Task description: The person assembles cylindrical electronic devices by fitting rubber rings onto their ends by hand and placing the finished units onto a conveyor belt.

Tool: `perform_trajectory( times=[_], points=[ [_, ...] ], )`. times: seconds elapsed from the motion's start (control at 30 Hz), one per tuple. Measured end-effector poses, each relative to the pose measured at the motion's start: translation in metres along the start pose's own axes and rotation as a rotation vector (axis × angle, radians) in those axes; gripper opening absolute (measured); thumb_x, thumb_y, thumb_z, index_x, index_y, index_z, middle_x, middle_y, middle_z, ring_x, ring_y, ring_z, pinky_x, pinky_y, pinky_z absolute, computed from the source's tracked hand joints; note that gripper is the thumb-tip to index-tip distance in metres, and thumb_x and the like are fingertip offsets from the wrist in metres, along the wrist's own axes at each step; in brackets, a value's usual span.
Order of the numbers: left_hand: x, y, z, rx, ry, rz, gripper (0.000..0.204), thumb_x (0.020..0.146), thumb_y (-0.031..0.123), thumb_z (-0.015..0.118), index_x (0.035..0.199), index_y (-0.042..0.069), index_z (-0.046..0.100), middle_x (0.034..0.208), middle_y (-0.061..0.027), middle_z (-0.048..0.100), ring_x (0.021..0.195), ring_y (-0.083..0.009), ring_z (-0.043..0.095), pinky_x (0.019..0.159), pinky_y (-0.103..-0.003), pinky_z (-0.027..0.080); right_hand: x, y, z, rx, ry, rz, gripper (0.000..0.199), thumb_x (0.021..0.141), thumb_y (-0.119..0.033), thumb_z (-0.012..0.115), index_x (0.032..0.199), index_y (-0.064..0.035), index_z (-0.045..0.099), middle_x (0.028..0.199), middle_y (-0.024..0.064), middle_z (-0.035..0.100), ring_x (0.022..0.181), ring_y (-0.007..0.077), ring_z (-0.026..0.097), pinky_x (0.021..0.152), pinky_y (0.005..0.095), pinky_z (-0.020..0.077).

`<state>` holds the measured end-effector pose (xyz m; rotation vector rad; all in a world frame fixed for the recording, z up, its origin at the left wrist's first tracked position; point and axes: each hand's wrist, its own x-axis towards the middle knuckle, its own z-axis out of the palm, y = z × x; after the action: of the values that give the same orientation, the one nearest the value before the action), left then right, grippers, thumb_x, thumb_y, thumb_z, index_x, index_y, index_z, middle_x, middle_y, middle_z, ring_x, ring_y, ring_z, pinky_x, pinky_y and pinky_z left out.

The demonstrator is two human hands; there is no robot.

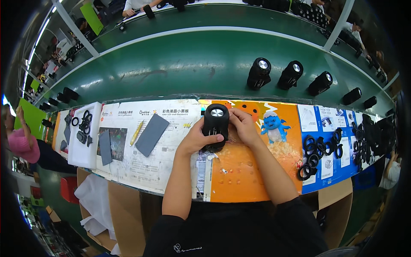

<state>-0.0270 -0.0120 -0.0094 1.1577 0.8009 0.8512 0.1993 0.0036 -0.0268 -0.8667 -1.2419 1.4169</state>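
A black cylindrical speaker (pixel 216 124) with a shiny silver disc on its end stands in front of me over the seam between the white and orange boards. My left hand (pixel 199 138) wraps its left side, the thumb lying across the front. On the other side, my right hand (pixel 243 125) has its fingers curled against the speaker's upper right edge. Those fingertips are partly hidden, so whether they pinch a small part there is unclear. Left of my hands lie a dark grey pad (pixel 152 135), a yellow pen (pixel 137 133) and a smaller grey strip (pixel 105 147).
Similar black speakers (pixel 259 73) stand spaced along the green conveyor (pixel 171 64) beyond the bench. Black rings (pixel 314 160) lie on the blue board at right. A white foam tray (pixel 85 154) at left carries more black parts. Open cardboard boxes (pixel 124 210) sit below the bench edge.
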Motion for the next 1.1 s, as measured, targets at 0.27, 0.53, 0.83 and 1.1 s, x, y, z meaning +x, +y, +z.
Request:
perform_trajectory(
  times=[0.27, 0.53, 0.83, 1.1],
  points=[
    [0.003, 0.008, 0.005, -0.456, -0.165, 0.093, 0.08, 0.078, 0.037, 0.095, 0.141, 0.004, 0.06, 0.11, -0.0152, 0.074, 0.096, -0.0323, 0.077, 0.088, -0.044, 0.064, -0.005, -0.025, 0.007, 0.14, -0.156, 0.028, 0.032, 0.117, -0.025, 0.059, 0.125, 0.0027, 0.072, 0.096, 0.0078, 0.073, 0.08, 0.0153, 0.069, 0.074, 0.0309, 0.0584],
    [-0.001, 0.0, 0.015, -0.624, -0.249, 0.268, 0.08, 0.082, 0.05, 0.083, 0.143, 0.007, 0.054, 0.105, -0.0159, 0.066, 0.093, -0.0362, 0.071, 0.088, -0.051, 0.058, -0.015, -0.023, 0.011, -0.173, -0.133, 0.144, 0.025, 0.115, -0.02, 0.064, 0.119, 0.0008, 0.076, 0.101, 0.0076, 0.078, 0.076, 0.0089, 0.069, 0.069, 0.0265, 0.0555],
    [0.004, 0.007, 0.032, -0.481, 0.138, 0.112, 0.057, 0.092, 0.029, 0.081, 0.137, 0.001, 0.06, 0.109, -0.018, 0.075, 0.094, -0.0328, 0.079, 0.084, -0.046, 0.067, 0.001, -0.035, -0.011, -0.361, 0.573, -0.459, 0.021, 0.114, -0.013, 0.061, 0.128, -0.0014, 0.071, 0.121, 0.0067, 0.069, 0.116, 0.0161, 0.063, 0.104, 0.0316, 0.0515],
    [0.017, 0.011, 0.036, -0.383, 0.131, -0.082, 0.046, 0.099, 0.025, 0.084, 0.13, 0.0, 0.06, 0.104, -0.0153, 0.074, 0.086, -0.031, 0.08, 0.078, -0.049, 0.07, 0.062, -0.098, -0.187, -0.653, 1.385, -0.682, 0.07, 0.094, -0.006, 0.078, 0.158, -0.0026, 0.049, 0.153, 0.0168, 0.054, 0.138, 0.0307, 0.056, 0.118, 0.0426, 0.0453]
  ],
)
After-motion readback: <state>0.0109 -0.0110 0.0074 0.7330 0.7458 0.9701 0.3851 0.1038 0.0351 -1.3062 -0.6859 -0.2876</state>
